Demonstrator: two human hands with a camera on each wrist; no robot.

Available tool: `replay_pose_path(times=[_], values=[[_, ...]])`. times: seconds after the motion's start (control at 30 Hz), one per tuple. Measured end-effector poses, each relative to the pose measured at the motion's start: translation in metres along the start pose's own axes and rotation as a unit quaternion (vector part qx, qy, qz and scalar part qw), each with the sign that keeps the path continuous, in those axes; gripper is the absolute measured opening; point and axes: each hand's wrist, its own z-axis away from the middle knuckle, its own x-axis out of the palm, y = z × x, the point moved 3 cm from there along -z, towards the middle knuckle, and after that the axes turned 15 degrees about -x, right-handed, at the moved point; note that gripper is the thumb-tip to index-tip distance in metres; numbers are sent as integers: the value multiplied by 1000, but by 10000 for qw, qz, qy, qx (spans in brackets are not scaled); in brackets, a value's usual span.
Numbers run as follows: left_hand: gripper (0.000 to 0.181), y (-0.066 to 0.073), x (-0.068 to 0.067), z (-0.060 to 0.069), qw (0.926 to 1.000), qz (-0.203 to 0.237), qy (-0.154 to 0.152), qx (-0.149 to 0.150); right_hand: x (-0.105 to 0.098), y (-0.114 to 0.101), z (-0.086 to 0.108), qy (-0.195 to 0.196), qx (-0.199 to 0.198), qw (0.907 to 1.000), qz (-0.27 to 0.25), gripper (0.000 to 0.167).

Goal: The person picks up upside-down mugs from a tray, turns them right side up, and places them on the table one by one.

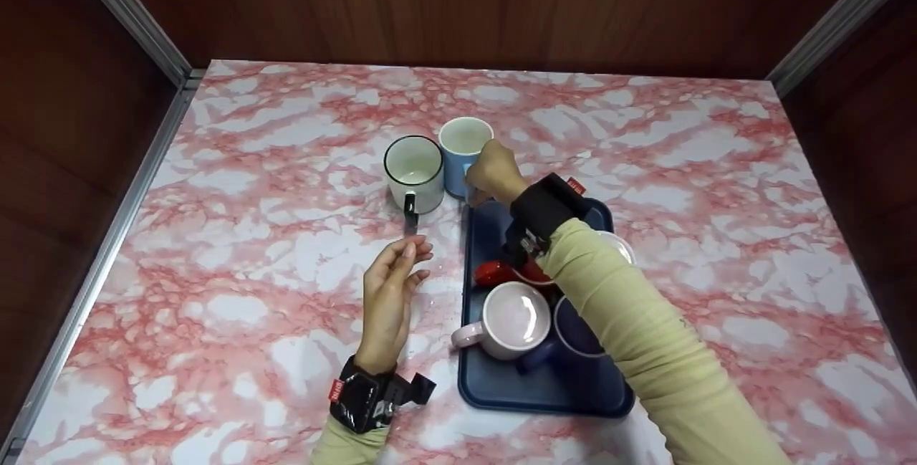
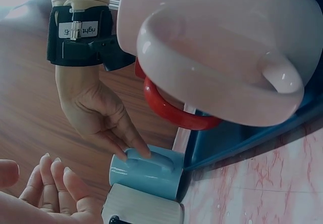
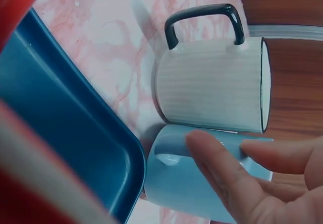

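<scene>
A light blue mug [image 1: 456,177] stands just beyond the tray's far left corner, next to a white mug [image 1: 417,196] with a black rim and black handle. My right hand [image 1: 494,170] is at the blue mug's handle [image 3: 174,148]. In the right wrist view its thumb and a finger lie apart along that handle, without visibly closing round it. My left hand [image 1: 390,293] is held in front of the white mug's black handle, palm turned inward and fingers loosely bent. It holds nothing.
A dark blue tray [image 1: 501,390] carries a pale pink mug [image 1: 501,339], a dark blue mug [image 1: 573,336], a red-handled mug [image 1: 494,273] and more partly behind my right sleeve. The marbled table [image 1: 236,236] meets wooden walls [image 1: 466,6] at back and sides.
</scene>
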Motion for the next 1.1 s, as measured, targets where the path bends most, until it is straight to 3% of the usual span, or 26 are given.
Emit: replay_pose_path(times=[0.07,0.1,0.2,0.3,0.37,0.53,0.7,0.9,1.03,1.1], values=[[25,0,0,0,9999,-59,61,-56,0,1,0,-169,69,9998,-50,47],[27,-8,-6,-4,9998,-161,114,-76,1,2,0,-249,96,9996,-51,45],[26,-13,-9,-7,9996,-175,168,-139,0,4,1,-449,98,9989,-60,39],[28,-19,-15,-11,9997,-225,82,-62,0,5,1,-626,90,9979,-129,34],[27,-8,-4,-4,9993,-233,228,-176,0,5,2,-726,176,9969,-251,27],[17,33,32,22,9968,54,601,-530,-2,4,6,-854,406,9933,-671,29],[16,35,35,24,9962,129,616,-601,-9,-2,12,-852,435,9920,-828,36],[22,32,33,23,9978,-2,511,-421,-18,-9,18,-909,394,9916,-826,32],[28,18,22,14,9999,119,89,-47,-25,-11,22,-1022,297,9897,-954,29],[29,18,23,14,9999,117,75,-20,-29,-11,23,-1046,250,9889,-1028,25]])
